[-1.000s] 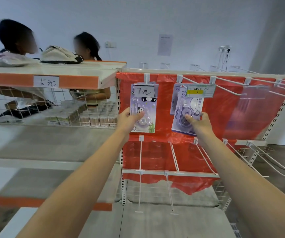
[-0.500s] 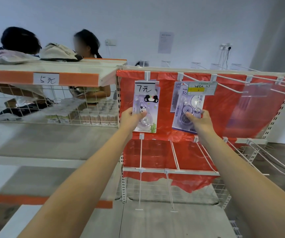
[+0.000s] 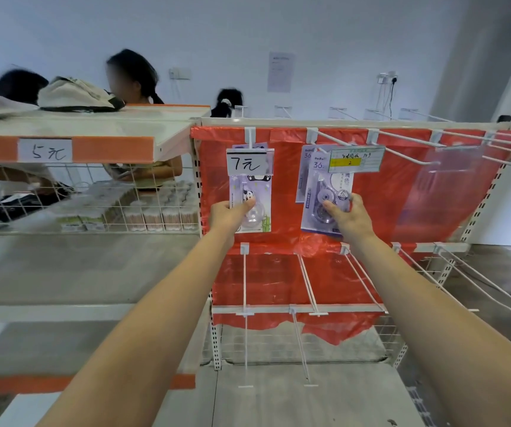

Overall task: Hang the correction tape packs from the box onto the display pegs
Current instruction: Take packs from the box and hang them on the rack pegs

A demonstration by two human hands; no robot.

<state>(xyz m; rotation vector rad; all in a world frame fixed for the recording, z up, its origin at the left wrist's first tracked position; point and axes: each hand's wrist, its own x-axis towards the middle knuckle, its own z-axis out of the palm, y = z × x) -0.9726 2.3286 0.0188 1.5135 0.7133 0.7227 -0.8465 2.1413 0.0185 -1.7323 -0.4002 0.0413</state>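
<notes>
The left hand (image 3: 229, 214) pinches the lower left edge of a panda pack (image 3: 252, 208), thumb on its face, and the right hand (image 3: 350, 217) grips the lower part of a second pack (image 3: 325, 208), thumb on the clear blister and fingers behind. Both packs hang on top-row pegs (image 3: 402, 143) against the red sheet (image 3: 396, 204), the panda pack under a "7元" tag (image 3: 249, 162), the other under a yellow-striped tag (image 3: 356, 159) with another pack (image 3: 305, 167) just behind it. Each pack's long axis runs up and down, hang-hole end up and printed face toward the camera; the right one leans a little, its bottom swung left. Whether the holes are fully seated is hidden by the tags. If one is only at the peg tip, letting go or tugging downward could slip the pack off, or tear the card. A sideways pull on the right pack could drag its neighbour forward. The box is not in view.
</notes>
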